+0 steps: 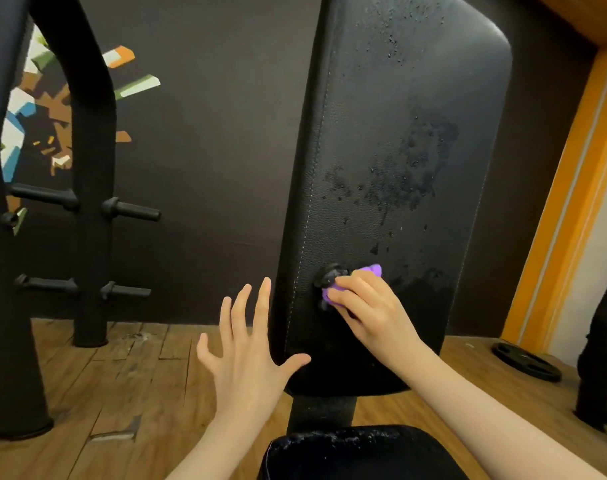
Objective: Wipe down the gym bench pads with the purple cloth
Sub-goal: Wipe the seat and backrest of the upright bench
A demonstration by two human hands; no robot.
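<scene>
Head cam view, and there's only this one. The black back pad (392, 188) is filling most of the middle, standing upright with a slight tilt, and it's speckled all over with wet droplets and smeared patches, heaviest around the middle and up near the top. Below it the seat pad (361, 452) is poking in at the bottom edge, also glistening wet along its near rim, with the black post (321, 410) joining the two.

Off to the left a black rack frame (94, 168) is standing on the wooden floor (104, 393), with short pegs (132, 209) sticking out of its upright. Behind it there's a dark wall with a colourful mural (28, 109) peeking through. On the right an orange door frame (572, 188) is running up the side, and a weight plate (525, 362) is lying flat on the floor near its foot.

Nothing is blocking the pad itself except the hands. The right hand (368, 306) is reaching up against the lower part of the back pad, fingers curled and bunching the purple cloth (371, 271) against the leather; only bits of cloth are showing above and beside the fingers. The left hand (246, 351) is hovering just left of the pad with all fingers spread wide, holding nothing, its thumb reaching toward the pad's lower left edge. Can't tell if the thumb is actually touching it.
</scene>
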